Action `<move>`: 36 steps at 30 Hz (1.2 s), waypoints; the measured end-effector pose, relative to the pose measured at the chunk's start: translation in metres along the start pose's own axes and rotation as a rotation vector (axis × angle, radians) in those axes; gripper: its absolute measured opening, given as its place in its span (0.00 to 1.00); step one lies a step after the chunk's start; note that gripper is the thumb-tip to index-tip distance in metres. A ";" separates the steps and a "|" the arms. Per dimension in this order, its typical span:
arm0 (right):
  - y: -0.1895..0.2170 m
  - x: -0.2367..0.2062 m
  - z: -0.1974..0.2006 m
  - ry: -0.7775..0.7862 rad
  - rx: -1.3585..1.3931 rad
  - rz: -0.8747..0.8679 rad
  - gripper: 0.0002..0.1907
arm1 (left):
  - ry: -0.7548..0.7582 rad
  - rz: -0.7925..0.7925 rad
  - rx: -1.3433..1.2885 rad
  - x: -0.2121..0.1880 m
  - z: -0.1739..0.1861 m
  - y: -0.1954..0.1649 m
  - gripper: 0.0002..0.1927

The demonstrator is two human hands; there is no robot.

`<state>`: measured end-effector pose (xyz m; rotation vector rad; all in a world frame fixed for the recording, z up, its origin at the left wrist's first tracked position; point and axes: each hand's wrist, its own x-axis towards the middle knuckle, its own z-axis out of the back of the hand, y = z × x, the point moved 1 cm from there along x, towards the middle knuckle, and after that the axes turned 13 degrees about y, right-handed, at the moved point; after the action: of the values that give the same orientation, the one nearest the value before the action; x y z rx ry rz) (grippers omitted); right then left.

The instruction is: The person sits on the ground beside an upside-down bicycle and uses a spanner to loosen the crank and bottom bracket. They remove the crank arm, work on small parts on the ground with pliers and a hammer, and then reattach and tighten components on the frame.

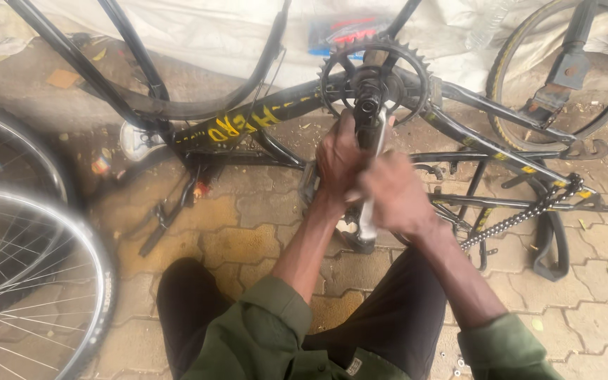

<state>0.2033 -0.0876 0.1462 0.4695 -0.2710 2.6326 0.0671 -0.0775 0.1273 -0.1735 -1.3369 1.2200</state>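
Observation:
A black bicycle frame (248, 123) with yellow lettering lies on its side on the paving. Its toothed chainring (409, 60) stands up near the top middle. From the hub a crank arm (369, 211) points down toward me. My left hand (338, 158) is closed around the upper part of that crank arm, just below the hub. My right hand (397, 195) overlaps it from the right, blurred, and grips the crank arm lower down. A loose chain (522, 211) hangs off the frame to the right.
Spoked wheels (43, 232) stand at the left edge. Another tyre and rim (508, 42) lean at the top right. A white sheet (205, 35) with a blue package on it lies behind the frame. Patterned paving (248, 239) covers the ground. My knees are in dark trousers.

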 end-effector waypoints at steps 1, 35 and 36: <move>0.003 -0.006 -0.013 0.196 -0.085 0.113 0.09 | 0.029 0.038 -0.025 -0.001 -0.002 0.006 0.22; -0.024 0.048 -0.129 -0.090 0.095 -0.002 0.15 | 0.003 0.029 -0.003 0.002 -0.020 0.149 0.20; -0.019 0.044 -0.150 -0.006 0.046 0.189 0.14 | 0.053 0.070 -0.038 0.003 -0.018 0.164 0.22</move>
<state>0.1327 -0.0138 0.0259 0.4893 -0.2692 2.8275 -0.0112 0.0042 0.0074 -0.2805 -1.3175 1.2410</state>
